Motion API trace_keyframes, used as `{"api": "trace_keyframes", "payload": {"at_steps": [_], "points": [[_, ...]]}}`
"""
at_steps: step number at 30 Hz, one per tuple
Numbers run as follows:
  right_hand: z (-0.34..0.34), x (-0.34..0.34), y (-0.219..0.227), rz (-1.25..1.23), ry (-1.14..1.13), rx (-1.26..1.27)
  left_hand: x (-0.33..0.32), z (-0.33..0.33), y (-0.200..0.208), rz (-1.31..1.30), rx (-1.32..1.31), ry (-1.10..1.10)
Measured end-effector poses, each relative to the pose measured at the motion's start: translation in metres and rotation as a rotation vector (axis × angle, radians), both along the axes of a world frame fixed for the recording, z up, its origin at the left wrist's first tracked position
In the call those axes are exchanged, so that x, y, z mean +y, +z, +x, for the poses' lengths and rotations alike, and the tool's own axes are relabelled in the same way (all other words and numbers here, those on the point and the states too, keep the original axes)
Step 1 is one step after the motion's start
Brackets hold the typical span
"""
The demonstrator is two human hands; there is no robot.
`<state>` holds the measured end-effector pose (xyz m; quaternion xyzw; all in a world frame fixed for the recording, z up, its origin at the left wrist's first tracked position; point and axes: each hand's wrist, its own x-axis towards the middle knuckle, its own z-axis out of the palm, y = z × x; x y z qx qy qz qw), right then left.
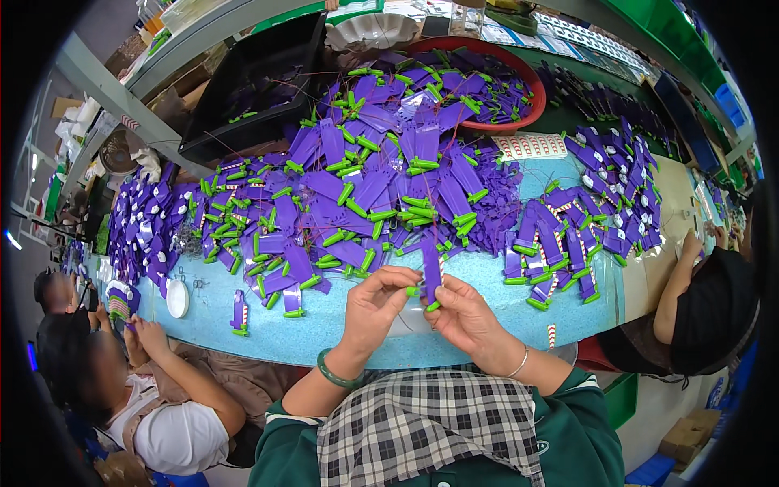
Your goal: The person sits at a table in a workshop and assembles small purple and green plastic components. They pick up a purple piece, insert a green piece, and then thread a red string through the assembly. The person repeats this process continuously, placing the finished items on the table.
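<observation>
Between the fingers of my right hand (469, 318) is a flat purple plastic piece (431, 261), held upright. It has a green end at the bottom and a red-and-white striped sticker along one edge. My left hand (373, 307) is closed in a pinch beside it, on a small green plastic piece (412, 291). The two hands nearly meet above the blue table mat (341, 331). Just beyond them rises a large heap of purple pieces with green ends (377, 191). A lone purple piece with stripes (239, 312) lies to the left.
A red basin (531, 109) and a black tray (280, 50) stand behind the heap. A sheet of striped stickers (529, 146) lies beyond it. Striped pieces (552, 243) are piled right. A white dish (178, 299) sits left. People work on both sides.
</observation>
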<state>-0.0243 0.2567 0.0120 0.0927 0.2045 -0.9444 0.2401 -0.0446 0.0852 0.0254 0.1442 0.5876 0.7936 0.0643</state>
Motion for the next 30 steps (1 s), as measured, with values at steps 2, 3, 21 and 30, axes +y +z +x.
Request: {"api": "trace_keyframes", "payload": {"at_steps": [2, 3, 21, 30], "points": [[-0.002, 0.004, -0.001, 0.042, -0.029, 0.006, 0.002, 0.003, 0.003, 0.037, -0.044, -0.009], [-0.001, 0.004, -0.002, 0.024, -0.009, -0.005, 0.005, 0.005, 0.002, 0.045, -0.038, -0.005], [0.005, 0.036, 0.04, 1.451, -0.124, 0.991, -0.015, 0.007, 0.003, 0.007, -0.252, -0.007], [-0.002, 0.051, 0.03, 1.348, 0.195, 0.936, -0.015, 0.022, 0.008, -0.303, -0.292, -0.04]]}}
